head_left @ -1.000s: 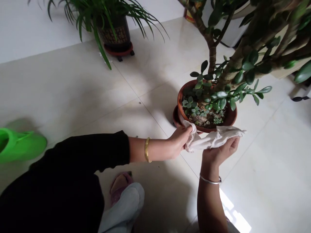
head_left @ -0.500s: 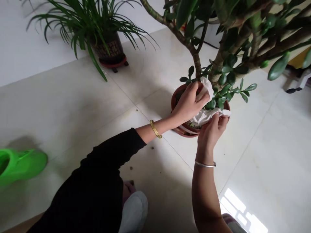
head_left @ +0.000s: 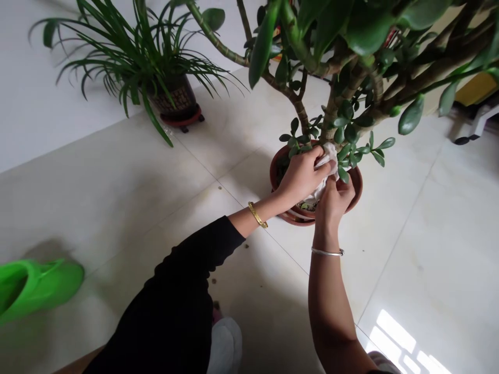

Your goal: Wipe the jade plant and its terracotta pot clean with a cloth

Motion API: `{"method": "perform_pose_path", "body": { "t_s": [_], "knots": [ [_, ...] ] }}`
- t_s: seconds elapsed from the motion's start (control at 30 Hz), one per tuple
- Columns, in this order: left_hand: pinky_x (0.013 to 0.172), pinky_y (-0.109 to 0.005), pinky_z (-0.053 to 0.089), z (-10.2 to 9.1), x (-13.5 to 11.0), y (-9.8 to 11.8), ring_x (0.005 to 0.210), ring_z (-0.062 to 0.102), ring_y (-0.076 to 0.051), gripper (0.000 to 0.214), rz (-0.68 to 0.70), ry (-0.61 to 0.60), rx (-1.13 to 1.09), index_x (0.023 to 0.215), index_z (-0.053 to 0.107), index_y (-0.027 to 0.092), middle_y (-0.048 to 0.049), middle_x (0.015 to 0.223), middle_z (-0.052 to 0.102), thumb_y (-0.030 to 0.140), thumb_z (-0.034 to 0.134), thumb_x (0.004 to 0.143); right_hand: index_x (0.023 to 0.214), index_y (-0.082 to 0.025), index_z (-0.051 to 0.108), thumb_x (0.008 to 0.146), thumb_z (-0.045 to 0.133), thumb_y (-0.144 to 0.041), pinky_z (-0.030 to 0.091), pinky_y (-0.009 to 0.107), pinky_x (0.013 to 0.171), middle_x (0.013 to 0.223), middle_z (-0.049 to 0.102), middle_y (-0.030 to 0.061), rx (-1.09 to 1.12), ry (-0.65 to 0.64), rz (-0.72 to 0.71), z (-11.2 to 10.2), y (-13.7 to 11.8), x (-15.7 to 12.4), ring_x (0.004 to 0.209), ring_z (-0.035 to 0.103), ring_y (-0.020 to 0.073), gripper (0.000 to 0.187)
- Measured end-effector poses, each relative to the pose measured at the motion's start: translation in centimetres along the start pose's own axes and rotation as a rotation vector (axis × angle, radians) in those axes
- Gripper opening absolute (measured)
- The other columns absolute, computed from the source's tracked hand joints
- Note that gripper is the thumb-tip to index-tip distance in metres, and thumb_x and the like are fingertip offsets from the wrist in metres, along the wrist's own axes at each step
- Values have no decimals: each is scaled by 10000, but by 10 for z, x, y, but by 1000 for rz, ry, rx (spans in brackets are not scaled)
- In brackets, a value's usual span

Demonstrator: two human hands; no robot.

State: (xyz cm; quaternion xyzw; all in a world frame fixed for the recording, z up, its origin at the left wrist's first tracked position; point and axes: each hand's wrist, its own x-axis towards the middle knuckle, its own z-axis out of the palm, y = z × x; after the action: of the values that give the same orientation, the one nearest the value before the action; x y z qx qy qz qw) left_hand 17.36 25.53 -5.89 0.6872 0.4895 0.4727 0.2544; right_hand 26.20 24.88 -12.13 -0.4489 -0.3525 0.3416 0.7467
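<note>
The left arm [head_left: 240, 220] wears a black sleeve [head_left: 181, 291] and gold bracelet [head_left: 257, 216], the right arm [head_left: 329, 301] a slim silver bangle [head_left: 326, 253].

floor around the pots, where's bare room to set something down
Bare tile lies between the green container and the long-leaved plant, and right of the big pot, above the sunlit patch. Over that pot it's crowded: left hand and right hand meet at the white cloth among stems and leaves.

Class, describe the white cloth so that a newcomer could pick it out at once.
Find the large leafy plant at upper right and follow it down to its reddish-brown pot. Bunched there between the left hand and right hand is the white cloth. It alone is pale and crumpled among green leaves and brown stems.
</note>
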Motion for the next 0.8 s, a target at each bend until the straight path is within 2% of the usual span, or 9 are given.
{"method": "perform_pose_path", "body": {
  "t_s": [0.17,0.27,0.33,0.47,0.57,0.7,0.8],
  "knots": [
    [691,-265,465,-8,-2,1,657,563,-123,132,-14,-24,34,813,623,194,2,702,646,186,613,945,901,-165,702,853,621,-373,569,328,845,858,711,30,-59,-20,30,-8,3,2,899,690,189,229],
    [677,-257,466,-11,-2,-3,690,592,-124,49,-31,-67,-29,905,659,182,-5,772,691,167,617,926,872,-162,693,817,683,-398,543,296,766,807,688,8,-57,-4,63,-8,2,4,784,646,157,243],
    [690,-253,469,-11,-2,-5,717,601,-124,16,-30,-49,-56,894,656,181,-3,795,698,178,652,910,820,-162,676,782,723,-389,509,271,718,746,653,-18,-41,16,73,-6,0,5,717,594,130,235],
    [663,-245,441,-14,-3,-6,642,526,-105,153,-23,6,-37,778,609,185,34,674,607,222,686,904,798,-157,673,787,725,-386,438,241,640,703,622,-32,-4,8,88,-8,-2,3,649,518,103,235],
    [634,-251,412,-18,-4,-5,605,472,-105,153,-11,-4,4,789,607,195,45,632,560,236,634,934,837,-156,698,837,700,-421,402,231,598,678,600,-39,1,-34,113,-14,0,0,601,479,93,265],
    [635,-258,403,-23,-7,-11,651,491,-125,251,-46,49,101,734,536,221,27,644,530,284,542,977,878,-162,717,880,671,-425,455,231,676,752,644,-23,0,34,71,-23,2,-3,683,544,108,267],
    [634,-251,407,-25,-11,-25,658,495,-121,221,-139,102,42,785,536,223,31,679,529,293,507,992,935,-173,711,885,671,-416,498,242,808,872,686,-17,60,107,95,-27,1,-13,808,598,113,251]
  ]
}}
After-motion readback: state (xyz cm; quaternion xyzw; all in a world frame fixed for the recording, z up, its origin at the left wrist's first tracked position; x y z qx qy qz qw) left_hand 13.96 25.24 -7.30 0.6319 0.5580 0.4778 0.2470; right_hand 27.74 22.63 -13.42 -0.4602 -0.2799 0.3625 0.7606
